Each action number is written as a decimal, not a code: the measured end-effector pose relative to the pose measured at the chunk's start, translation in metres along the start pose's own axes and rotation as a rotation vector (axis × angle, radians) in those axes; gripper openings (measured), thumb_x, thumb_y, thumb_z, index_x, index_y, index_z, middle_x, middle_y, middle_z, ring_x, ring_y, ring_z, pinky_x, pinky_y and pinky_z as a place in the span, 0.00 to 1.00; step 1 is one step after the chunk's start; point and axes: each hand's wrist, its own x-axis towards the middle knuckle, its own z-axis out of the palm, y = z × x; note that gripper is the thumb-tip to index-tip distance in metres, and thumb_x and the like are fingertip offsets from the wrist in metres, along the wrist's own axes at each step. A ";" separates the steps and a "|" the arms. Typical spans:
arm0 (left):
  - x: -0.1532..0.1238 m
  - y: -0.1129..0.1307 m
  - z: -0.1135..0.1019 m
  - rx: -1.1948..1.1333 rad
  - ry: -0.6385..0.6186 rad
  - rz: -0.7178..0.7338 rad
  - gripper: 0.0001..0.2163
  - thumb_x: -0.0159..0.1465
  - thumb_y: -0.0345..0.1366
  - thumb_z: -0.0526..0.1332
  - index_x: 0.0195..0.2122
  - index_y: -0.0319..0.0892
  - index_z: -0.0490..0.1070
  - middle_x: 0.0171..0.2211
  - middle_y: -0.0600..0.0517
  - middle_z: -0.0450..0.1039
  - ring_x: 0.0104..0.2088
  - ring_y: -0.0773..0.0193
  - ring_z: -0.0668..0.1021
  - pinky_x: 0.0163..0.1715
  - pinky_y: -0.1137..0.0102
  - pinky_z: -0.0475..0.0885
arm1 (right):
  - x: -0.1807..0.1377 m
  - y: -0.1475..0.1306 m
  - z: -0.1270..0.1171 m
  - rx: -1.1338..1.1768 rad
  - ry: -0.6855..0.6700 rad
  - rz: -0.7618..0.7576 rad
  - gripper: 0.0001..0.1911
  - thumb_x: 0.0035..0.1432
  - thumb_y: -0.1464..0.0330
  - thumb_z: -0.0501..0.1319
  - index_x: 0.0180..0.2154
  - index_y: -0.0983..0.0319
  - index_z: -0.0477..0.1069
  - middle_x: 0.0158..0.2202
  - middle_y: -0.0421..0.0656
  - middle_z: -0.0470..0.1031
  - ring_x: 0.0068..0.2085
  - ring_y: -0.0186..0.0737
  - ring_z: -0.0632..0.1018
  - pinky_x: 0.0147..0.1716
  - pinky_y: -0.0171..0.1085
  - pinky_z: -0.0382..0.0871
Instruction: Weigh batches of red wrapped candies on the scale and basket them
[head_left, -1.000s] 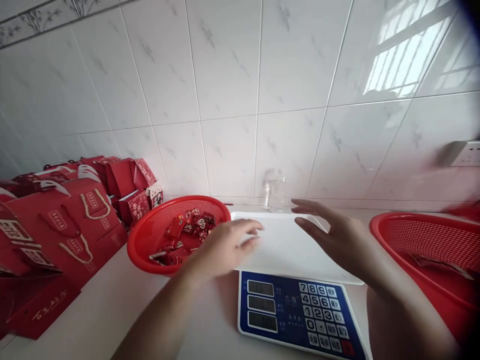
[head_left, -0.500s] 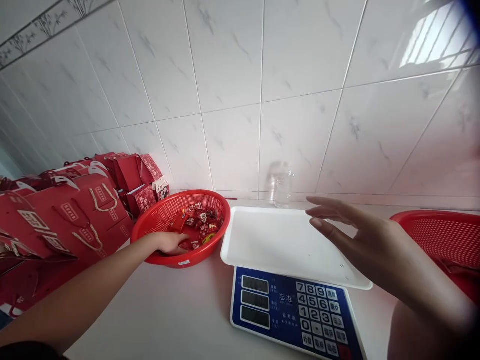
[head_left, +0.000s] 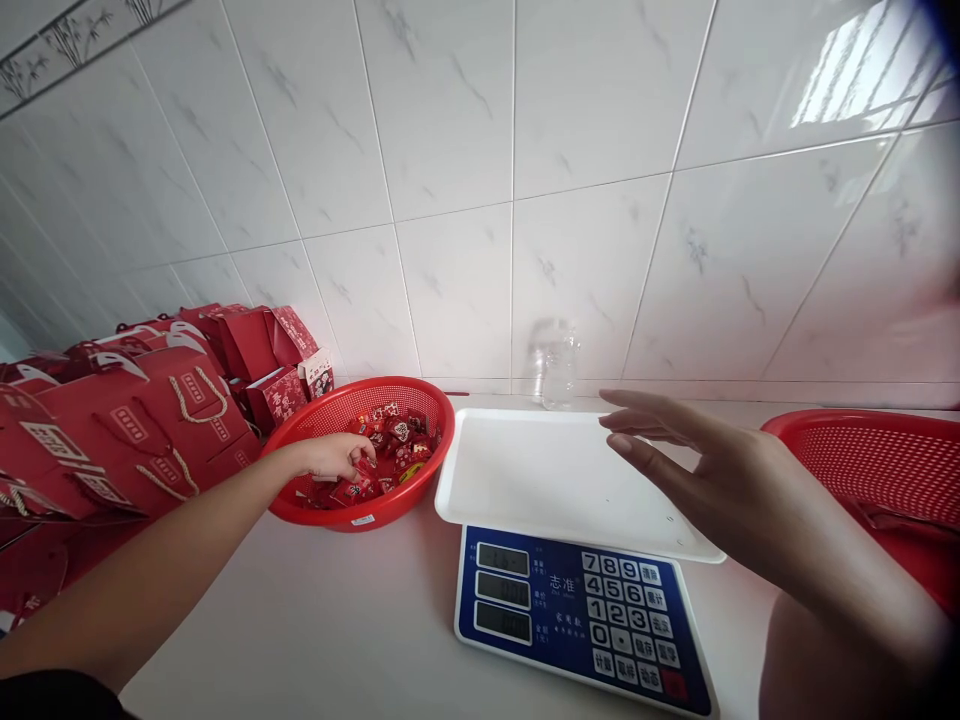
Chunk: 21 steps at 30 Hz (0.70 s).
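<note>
My left hand (head_left: 337, 456) is inside a red plastic colander basket (head_left: 375, 518), its fingers curled in a pinch on a small red wrapped candy (head_left: 366, 467). More red wrapped candies (head_left: 401, 432) lie around it in the basket, a yellow one (head_left: 411, 472) among them. My right hand (head_left: 682, 440) hovers over the right side of the scale's white tray (head_left: 525, 465). Its fingers stretch out to the left and hold nothing. In front of the tray is the blue keypad panel (head_left: 559, 610) of the digital scale.
Red gift bags (head_left: 142, 420) with rope handles crowd the left side. A clear jar (head_left: 559, 370) stands by the tiled wall (head_left: 450, 290) behind the tray. At the right edge is a second red basket (head_left: 885, 460), partly behind my right arm.
My left hand has lifted slightly within the basket, and its fingers have closed on a red wrapped candy. My right hand stays stretched over the tray. The view has shifted a little.
</note>
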 end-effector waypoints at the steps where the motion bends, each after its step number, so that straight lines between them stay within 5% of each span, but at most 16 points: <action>1: 0.000 0.000 -0.002 -0.015 0.019 0.012 0.19 0.43 0.40 0.66 0.38 0.43 0.71 0.22 0.58 0.64 0.22 0.65 0.67 0.21 0.73 0.61 | 0.000 0.000 0.000 -0.003 -0.005 -0.002 0.23 0.60 0.50 0.56 0.53 0.51 0.70 0.40 0.43 0.82 0.37 0.47 0.82 0.30 0.40 0.76; 21: 0.001 0.025 -0.033 -0.247 0.294 0.161 0.19 0.44 0.39 0.69 0.38 0.42 0.73 0.32 0.54 0.67 0.38 0.60 0.71 0.42 0.66 0.68 | 0.001 -0.003 0.001 -0.018 -0.073 -0.028 0.21 0.61 0.53 0.56 0.53 0.50 0.70 0.39 0.41 0.82 0.37 0.46 0.82 0.34 0.42 0.76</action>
